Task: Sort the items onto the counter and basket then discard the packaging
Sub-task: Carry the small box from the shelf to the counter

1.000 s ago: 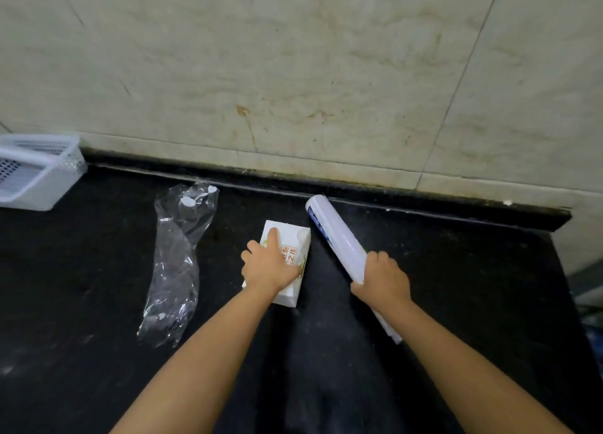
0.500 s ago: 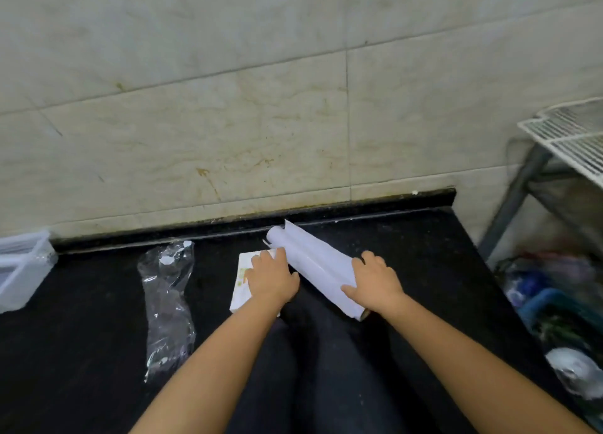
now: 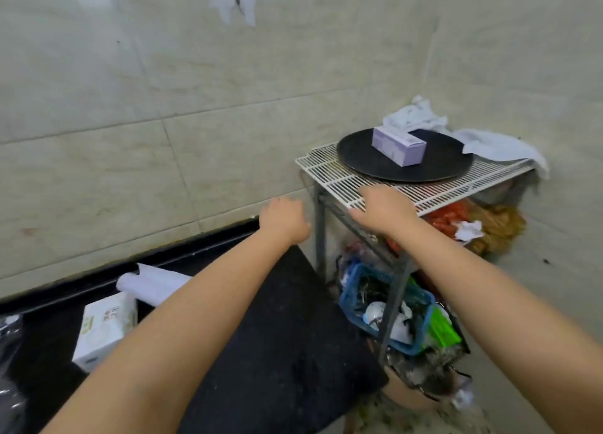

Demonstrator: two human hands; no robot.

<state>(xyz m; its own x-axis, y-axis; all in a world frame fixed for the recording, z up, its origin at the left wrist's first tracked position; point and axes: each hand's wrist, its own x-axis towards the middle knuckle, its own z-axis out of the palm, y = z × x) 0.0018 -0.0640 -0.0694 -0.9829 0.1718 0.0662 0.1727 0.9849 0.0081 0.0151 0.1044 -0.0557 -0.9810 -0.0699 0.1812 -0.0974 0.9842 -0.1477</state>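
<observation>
Both hands (image 3: 332,215) empty, fingers loose, at the wire rack (image 3: 329,169) edge.

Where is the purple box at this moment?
The purple box sits on the black round tray atop the white wire rack, upper right, beyond the right hand.
</observation>
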